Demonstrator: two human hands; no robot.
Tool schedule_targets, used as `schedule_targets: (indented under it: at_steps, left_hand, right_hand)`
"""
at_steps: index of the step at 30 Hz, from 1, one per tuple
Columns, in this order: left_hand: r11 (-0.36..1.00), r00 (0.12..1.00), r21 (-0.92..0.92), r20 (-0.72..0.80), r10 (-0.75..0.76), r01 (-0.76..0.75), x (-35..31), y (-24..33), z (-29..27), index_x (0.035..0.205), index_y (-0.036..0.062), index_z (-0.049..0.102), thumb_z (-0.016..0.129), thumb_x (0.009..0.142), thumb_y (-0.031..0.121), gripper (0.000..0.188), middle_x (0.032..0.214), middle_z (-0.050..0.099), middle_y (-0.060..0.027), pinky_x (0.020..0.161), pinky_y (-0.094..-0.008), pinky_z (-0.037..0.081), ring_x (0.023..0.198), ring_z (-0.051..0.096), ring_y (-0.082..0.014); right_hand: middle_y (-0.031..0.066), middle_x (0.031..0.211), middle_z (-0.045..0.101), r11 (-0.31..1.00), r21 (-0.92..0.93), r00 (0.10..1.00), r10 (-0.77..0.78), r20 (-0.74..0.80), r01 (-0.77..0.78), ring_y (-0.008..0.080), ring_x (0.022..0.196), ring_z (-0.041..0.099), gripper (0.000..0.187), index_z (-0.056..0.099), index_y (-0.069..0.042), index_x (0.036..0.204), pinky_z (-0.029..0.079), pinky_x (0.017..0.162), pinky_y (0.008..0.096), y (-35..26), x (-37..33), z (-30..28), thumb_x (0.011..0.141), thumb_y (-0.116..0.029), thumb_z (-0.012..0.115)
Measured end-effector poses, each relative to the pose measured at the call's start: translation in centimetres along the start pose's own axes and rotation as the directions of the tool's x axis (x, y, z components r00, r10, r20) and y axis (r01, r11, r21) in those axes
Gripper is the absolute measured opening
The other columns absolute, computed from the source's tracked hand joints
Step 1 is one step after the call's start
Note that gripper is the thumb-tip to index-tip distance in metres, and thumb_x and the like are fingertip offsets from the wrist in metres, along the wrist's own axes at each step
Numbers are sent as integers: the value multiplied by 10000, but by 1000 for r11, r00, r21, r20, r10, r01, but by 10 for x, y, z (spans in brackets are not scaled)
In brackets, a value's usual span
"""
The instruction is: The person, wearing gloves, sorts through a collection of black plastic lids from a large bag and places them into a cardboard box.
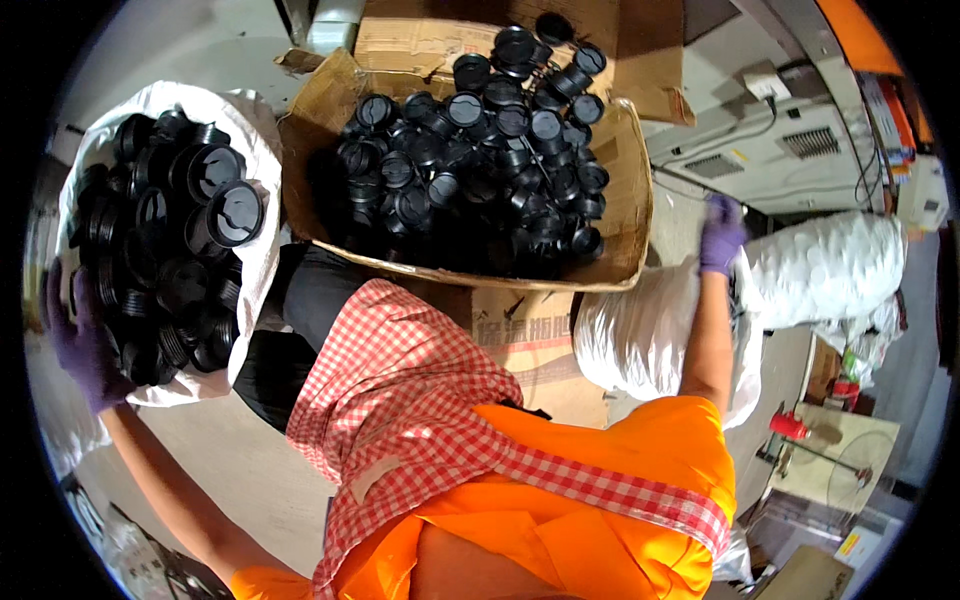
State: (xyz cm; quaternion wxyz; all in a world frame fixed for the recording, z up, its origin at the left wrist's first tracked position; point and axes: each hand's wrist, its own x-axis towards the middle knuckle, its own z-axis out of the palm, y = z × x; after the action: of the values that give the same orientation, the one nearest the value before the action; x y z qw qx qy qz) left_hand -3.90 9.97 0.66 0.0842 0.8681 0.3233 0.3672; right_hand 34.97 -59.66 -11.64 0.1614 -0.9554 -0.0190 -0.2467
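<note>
My left hand (pixel 85 345), in a purple glove, is at the left edge of an upright white woven sack (pixel 262 150). Its fingers are spread, close to the black round screw lids (pixel 150 235) that fill the sack. Ahead of me, a worn cardboard box (pixel 622 215) holds a large heap of similar black lids (pixel 465 150). My right hand (pixel 722 238), also in a purple glove, is out to the right, over the end of a white sack (pixel 640 325). That hand is blurred, and I cannot see whether its fingers hold anything.
Another stuffed white sack (pixel 830 268) lies farther right. Beneath the box is a printed carton (pixel 545 340). A pale metal cabinet (pixel 740 150) with vents and a cord stands behind on the right. A fan (pixel 862 470) and a red object (pixel 790 425) are at the lower right.
</note>
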Motion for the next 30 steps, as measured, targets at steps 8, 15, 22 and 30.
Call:
schedule_targets:
  at_steps: [8,15,22,30]
  left_hand:
    - [863,750,-454,487,447,-219,-80,170,31,1035,19,613,689,716,89,335,1032,610,-170,828,-398,475,980,587,-341]
    - [829,598,-539,717,358,151,-185,126,49,979,51,612,679,686,76,301,943,624,-144,713,-407,504,830,611,-334]
    - [892,580,-429,767,275,145,-188,126,51,1013,58,607,636,728,78,287,961,611,-158,738,-438,487,861,592,-372]
    - [813,562,-570,715,416,124,-184,146,84,1057,38,577,577,787,81,273,920,599,-150,728,-404,488,823,588,-339]
  right_hand:
    - [80,1421,356,859,-201,815,-338,471,472,284,1330,305,734,355,-118,1360,328,1035,416,-173,39,207,747,-353,684]
    - [217,1466,184,977,-75,886,-148,440,201,394,1336,287,1053,128,-176,1470,317,1063,400,-178,97,255,665,-340,787]
    - [243,1007,609,984,-143,881,156,446,-102,407,1014,574,694,407,7,1145,450,893,427,-207,43,256,627,-321,733]
    - [81,731,566,378,283,324,51,945,-882,160,648,547,221,565,-12,922,432,563,288,-194,-80,222,751,-121,655]
